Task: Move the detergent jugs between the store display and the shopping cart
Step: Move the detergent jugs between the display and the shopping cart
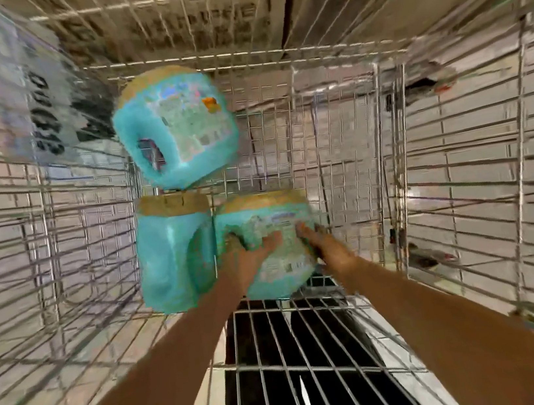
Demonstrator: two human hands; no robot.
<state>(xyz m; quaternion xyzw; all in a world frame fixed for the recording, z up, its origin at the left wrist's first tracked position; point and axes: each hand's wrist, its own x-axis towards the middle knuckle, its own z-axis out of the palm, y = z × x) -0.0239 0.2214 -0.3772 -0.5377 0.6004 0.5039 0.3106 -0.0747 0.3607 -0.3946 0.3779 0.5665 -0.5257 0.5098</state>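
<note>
Inside a wire shopping cart (pixel 458 158), a left jug (pixel 169 250) and a right jug (pixel 278 269) stand side by side, touching. A far jug (pixel 176 126) sits tilted behind the left jug. The left hand (pixel 249 256) and right hand (pixel 329 250) flank the right jug, touching it. Boxes (pixel 165 27) stand beyond the cart.

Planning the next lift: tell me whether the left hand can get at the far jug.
Probably, once freed: the left hand holds the near right jug, but nothing covers the handle hole of the far jug.
</note>
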